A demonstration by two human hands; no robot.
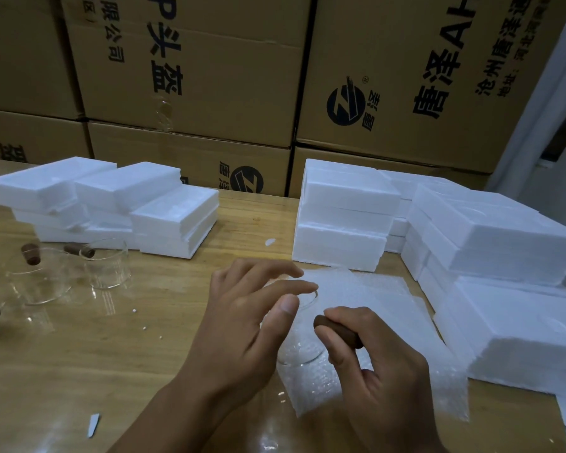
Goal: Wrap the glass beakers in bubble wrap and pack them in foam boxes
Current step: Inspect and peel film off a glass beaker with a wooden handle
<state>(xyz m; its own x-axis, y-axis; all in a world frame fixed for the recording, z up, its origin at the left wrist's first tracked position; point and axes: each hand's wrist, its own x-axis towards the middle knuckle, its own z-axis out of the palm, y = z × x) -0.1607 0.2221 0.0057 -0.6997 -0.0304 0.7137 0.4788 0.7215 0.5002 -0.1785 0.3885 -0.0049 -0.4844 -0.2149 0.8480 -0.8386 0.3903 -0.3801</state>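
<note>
A wooden desk [111, 354] stands before stacked cartons [229, 60] printed, sideways, "头盔", "有限公司", "AH" and "唐泽". The left hand [245, 318] reaches forward with its fingers nearly straight, the tips resting at the mouth of the glass beaker [303, 354]. The beaker lies on its side on the bubble wrap [389, 308]. The right hand [383, 371] pinches a brown stopper [337, 331]. Foam boxes [343, 217] flank both sides.
</note>
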